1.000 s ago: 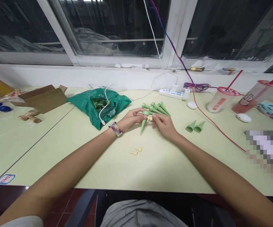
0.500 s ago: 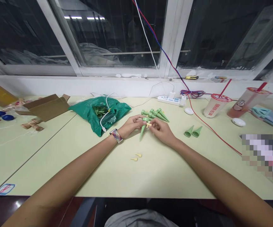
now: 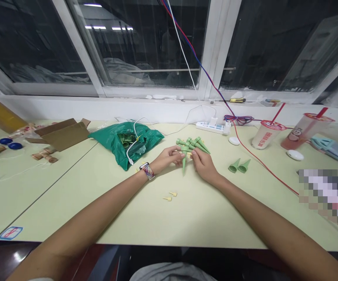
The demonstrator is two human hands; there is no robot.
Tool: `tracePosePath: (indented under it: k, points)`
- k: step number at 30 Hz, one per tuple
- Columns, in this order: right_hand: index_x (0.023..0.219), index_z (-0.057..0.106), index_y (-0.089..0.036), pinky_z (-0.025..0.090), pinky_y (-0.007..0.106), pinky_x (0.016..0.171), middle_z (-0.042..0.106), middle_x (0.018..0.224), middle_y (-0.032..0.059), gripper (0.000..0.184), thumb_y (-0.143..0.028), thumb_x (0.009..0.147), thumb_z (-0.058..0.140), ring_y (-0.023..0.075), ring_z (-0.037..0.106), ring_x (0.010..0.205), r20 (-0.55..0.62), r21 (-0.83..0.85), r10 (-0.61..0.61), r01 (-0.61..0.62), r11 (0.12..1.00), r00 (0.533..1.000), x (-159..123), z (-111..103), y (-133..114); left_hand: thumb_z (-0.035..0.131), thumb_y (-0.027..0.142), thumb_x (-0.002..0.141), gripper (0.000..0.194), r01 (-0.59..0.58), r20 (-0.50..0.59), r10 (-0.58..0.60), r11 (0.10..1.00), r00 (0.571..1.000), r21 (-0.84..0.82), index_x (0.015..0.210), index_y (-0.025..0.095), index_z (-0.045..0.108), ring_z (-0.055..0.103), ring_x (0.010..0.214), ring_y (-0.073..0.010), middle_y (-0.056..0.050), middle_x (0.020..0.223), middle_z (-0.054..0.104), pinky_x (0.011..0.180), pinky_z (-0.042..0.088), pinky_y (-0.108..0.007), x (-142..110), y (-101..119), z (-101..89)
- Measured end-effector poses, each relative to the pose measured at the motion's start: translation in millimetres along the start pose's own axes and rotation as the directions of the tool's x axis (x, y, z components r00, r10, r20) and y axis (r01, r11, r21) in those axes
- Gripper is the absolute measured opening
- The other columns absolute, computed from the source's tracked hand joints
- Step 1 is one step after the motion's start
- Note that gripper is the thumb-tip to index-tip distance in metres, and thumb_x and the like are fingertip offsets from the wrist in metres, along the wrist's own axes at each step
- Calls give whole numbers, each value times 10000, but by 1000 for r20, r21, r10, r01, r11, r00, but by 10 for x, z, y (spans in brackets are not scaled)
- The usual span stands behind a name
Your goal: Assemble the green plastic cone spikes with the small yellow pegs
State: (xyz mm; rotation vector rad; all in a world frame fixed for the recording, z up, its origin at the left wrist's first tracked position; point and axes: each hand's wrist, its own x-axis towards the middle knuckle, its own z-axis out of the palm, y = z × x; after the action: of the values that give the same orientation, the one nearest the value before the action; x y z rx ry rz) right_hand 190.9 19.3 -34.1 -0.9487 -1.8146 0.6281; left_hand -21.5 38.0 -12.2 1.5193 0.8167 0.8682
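Pinching a green spike (image 3: 184, 164) point-down between curled fingers, the left hand (image 3: 165, 157) and right hand (image 3: 204, 166) met near the middle of the table (image 3: 204, 222). More spikes (image 3: 192, 144) lay just beyond, two yellow pegs (image 3: 170, 196) sat nearer the front edge, two green cones (image 3: 239, 166) stood right, and a green bag (image 3: 124, 143) lay left.

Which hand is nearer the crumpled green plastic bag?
Left hand: to the right of the crumpled green plastic bag, fairly close. Right hand: farther right, beyond the left hand.
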Motion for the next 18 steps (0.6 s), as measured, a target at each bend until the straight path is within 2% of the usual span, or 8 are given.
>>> tracePosePath:
  k: [2, 4, 7, 11, 16, 18]
  points:
    - [824, 508, -255, 449, 369, 675, 587, 689, 29, 380, -506, 1077, 375, 234, 588, 695, -14, 47, 21, -20, 999, 1000, -7, 14, -1, 795, 515, 842, 439, -14, 23, 14, 1000, 1000, 28, 1001, 114, 712, 669, 770, -160, -81, 885, 733, 753, 536, -299, -6, 6, 25]
    - [809, 490, -258, 444, 368, 660, 570, 667, 21, 375, -501, 1075, 384, 229, 572, 668, -10, 73, 29, -28, 997, 1000, -16, 33, -11, 803, 498, 835, 407, -34, 17, 33, 999, 999, 36, 937, 110, 734, 663, 818, -167, -101, 945, 740, 747, 523, -287, -19, 20, 69]
    - [772, 450, -260, 427, 360, 638, 540, 628, 4, 386, -498, 1072, 398, 208, 527, 612, 5, 88, 42, -42, 995, 999, -29, 55, -51, 827, 472, 807, 406, -45, -25, 45, 999, 999, 6, 987, 114, 760, 663, 863, -183, -106, 968, 746, 740, 509, -281, -41, 41, 146]
    - [739, 442, -257, 406, 347, 621, 501, 573, -18, 425, -529, 1064, 415, 182, 474, 550, 19, 110, 73, -75, 991, 997, -36, 74, -107, 836, 453, 785, 391, -73, -84, 75, 997, 994, 24, 950, 106, 757, 653, 790, -169, -81, 871, 737, 742, 512, -289, -45, 32, 218]
    - [704, 394, -256, 341, 317, 528, 406, 510, -50, 485, -596, 1049, 401, 154, 409, 452, 69, 265, 226, -236, 935, 972, -40, 102, -111, 842, 398, 759, 337, -99, -154, 117, 987, 981, 125, 902, 110, 742, 667, 783, -182, -80, 855, 742, 749, 527, -297, -39, 0, 241]
    - [721, 418, -255, 347, 317, 532, 423, 522, -49, 465, -583, 1051, 406, 158, 428, 460, 81, 273, 222, -236, 933, 972, -47, 83, -119, 831, 403, 775, 337, -99, -152, 116, 989, 982, 114, 911, 107, 745, 665, 778, -179, -84, 857, 741, 746, 526, -297, -46, 4, 236]
